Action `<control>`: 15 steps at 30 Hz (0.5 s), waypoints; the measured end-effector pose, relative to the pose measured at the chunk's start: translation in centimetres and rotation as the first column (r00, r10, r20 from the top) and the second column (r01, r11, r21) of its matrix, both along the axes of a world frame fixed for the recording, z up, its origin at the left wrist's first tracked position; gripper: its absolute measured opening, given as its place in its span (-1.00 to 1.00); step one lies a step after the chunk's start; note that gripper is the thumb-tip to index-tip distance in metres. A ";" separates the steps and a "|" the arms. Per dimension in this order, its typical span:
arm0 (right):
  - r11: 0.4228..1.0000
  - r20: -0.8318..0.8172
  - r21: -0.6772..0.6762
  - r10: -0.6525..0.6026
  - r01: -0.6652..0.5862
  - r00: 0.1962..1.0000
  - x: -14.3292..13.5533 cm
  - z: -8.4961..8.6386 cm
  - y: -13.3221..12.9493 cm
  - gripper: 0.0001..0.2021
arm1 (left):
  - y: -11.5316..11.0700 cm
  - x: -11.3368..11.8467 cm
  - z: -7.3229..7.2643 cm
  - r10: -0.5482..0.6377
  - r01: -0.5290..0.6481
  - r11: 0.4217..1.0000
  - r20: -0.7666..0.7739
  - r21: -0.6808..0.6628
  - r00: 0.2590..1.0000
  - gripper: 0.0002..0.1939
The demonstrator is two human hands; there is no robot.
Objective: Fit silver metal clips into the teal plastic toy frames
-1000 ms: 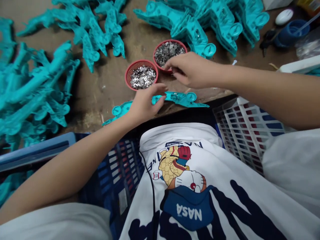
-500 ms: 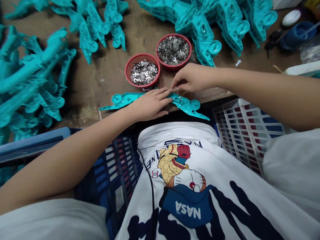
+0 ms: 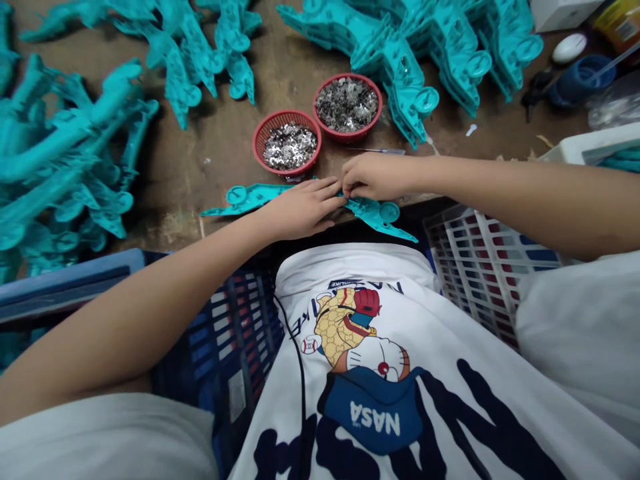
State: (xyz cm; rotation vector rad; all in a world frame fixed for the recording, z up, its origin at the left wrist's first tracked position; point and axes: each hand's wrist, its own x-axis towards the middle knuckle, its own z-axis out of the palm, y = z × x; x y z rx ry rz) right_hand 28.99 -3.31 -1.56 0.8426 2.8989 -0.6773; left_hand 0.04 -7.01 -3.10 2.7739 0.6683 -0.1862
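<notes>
A long teal plastic part [image 3: 376, 215] lies along the table's near edge. My left hand [image 3: 305, 208] rests flat across its middle, fingers stretched out and a little apart. Over the part, just right of those fingertips, my right hand [image 3: 369, 177] has its fingers pinched together; whatever they hold is hidden. Beyond the hands stand two red baskets of small metal pieces, the left basket [image 3: 259, 148] and the right basket [image 3: 379, 115]. A thin, pointed tool [image 3: 383, 151] lies behind my right hand.
Teal parts are piled at the left [image 3: 65, 160] and stacked at the back right [image 3: 400, 60]. A blue cup [image 3: 575, 83] stands at the right. Below the table edge are a white crate [image 3: 480, 257] and a blue crate [image 3: 240, 333].
My right hand has moved down onto the teal part, its fingers closer together. The thin tool behind it now shows. My left hand stays on the part.
</notes>
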 end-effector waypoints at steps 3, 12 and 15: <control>1.000 0.011 -0.003 -0.005 0.005 1.000 0.0 -0.1 0.0 -0.65 | 0.0 0.1 0.0 0.005 -0.005 1.000 -0.022 -0.002 1.000 -0.27; 0.997 0.065 -0.010 -0.075 0.076 0.995 -0.4 0.7 -0.5 -0.65 | 0.0 0.2 0.2 -0.006 0.006 1.000 -0.031 0.001 1.000 -0.26; 0.998 0.059 -0.013 -0.065 0.066 0.996 -0.3 0.5 -0.4 -0.65 | 0.0 0.1 0.2 -0.008 0.008 1.000 -0.041 0.001 0.999 -0.25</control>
